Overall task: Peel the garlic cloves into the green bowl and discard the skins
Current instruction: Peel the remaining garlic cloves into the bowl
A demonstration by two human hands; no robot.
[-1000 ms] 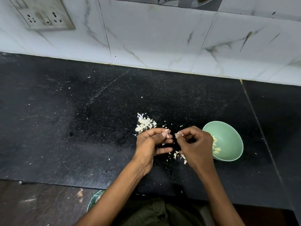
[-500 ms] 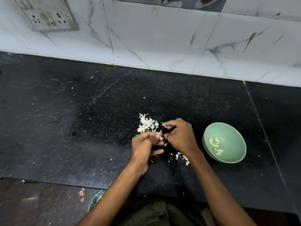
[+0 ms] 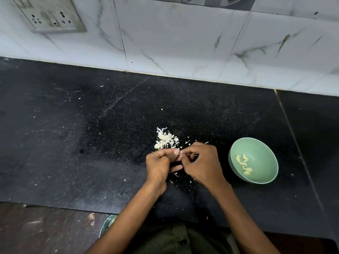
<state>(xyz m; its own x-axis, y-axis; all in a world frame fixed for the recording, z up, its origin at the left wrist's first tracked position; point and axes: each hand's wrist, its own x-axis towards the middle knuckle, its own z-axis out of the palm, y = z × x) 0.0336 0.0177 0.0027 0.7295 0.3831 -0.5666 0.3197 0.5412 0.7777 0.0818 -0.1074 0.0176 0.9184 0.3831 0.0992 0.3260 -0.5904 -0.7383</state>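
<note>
Green bowl (image 3: 264, 177) beside right hand (image 3: 203, 165), which with left hand (image 3: 158, 165) pinches one garlic clove (image 3: 180, 156) for stripping.

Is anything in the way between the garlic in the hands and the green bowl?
Nothing visible is. The left hand and right hand pinch a small garlic clove together. Between them and the green bowl lies only bare black counter. The bowl is open on top, with peeled cloves inside.
</note>
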